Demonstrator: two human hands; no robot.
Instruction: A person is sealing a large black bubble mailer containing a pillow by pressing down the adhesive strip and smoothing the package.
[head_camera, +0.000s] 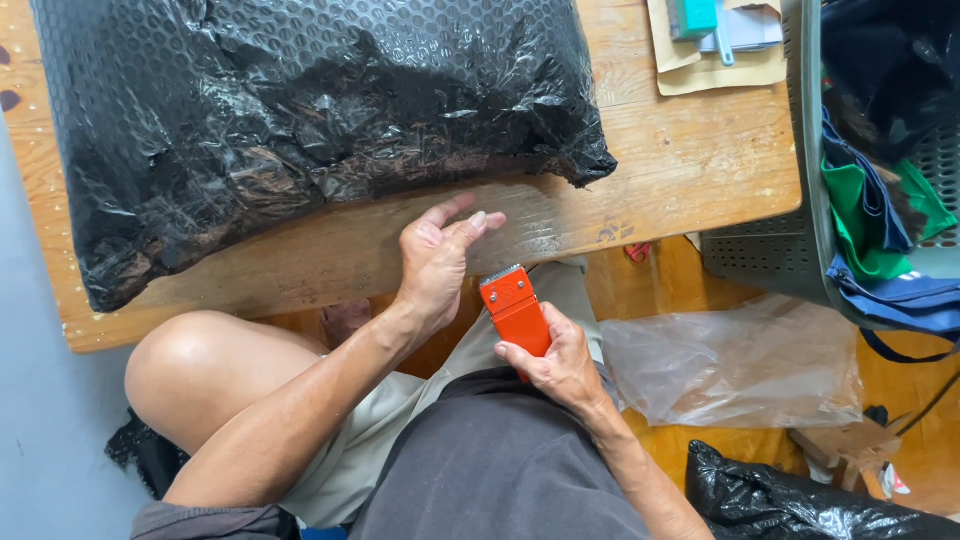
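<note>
A person sits at a low wooden bench (690, 160), one bare knee (185, 360) raised at the near left. Across the far left and middle of the bench lies a big black bubble-wrap bag (300, 120), crumpled and torn along its near edge, where something brown shows through. Just near that torn edge, the left hand (435, 262) hovers at the bench's front lip, open, palm turned toward the right, fingers loosely spread and holding nothing; whether it touches the wood I cannot tell. Just beside it to the right is an orange hand tool (515, 312), a flat plastic body with a short toothed metal blade at its far end, pointing toward the bench edge. The right hand (560, 365) is closed around the tool's near end, thumb laid along its side, held above the person's lap over pale shorts (375, 425) and a dark shirt (490, 465). Further right, on the wooden floor below the bench, lies a sheet of clear plastic (740, 365), and near it at the bottom right a crumpled black plastic bag (800, 505). At the bench's far right corner rest brown envelopes (715, 72) with a teal-handled item on top. At the far right stands a grey-green plastic basket (770, 255) holding green and blue cloth.
</note>
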